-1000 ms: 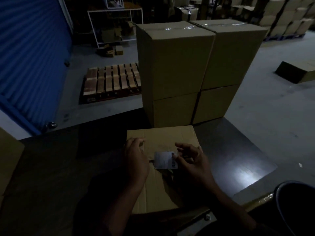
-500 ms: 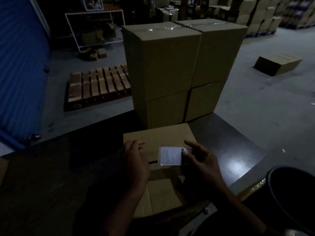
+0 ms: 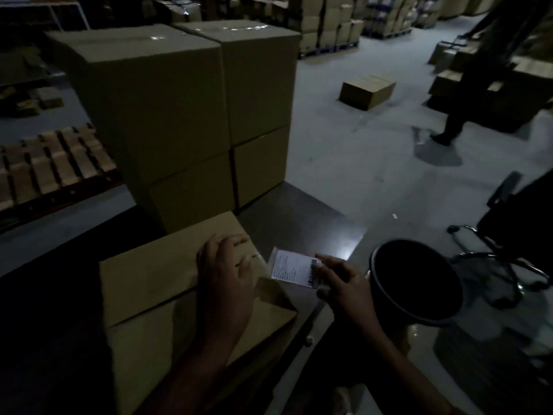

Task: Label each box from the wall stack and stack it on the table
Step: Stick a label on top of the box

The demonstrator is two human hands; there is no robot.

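Change since a second ago: label [image 3: 294,270] carried from above the box top out past its right edge, toward the dark bin [image 3: 416,283]; view swung right. Right hand [image 3: 344,287]: pinching the label at its barcode end between thumb and fingertips, sheet held off the counter [image 3: 314,232], probably peeling or shedding backing over the bin, though no backing can be made out. Left hand [image 3: 224,280]: flat on the box [image 3: 167,283], fingers spread and straight, nothing grasped, apparently steadying the carton for labelling. Box: lying low on the counter's near edge, one flap raised at its right corner, unlabelled as far as can be seen. Stacked boxes [image 3: 179,115]: two columns, two high, at the counter's far side, touching the near box. Further: loose carton [image 3: 368,91] on the floor, well apart; wooden pallet [image 3: 51,172] at left; a person's legs [image 3: 466,94] far right.
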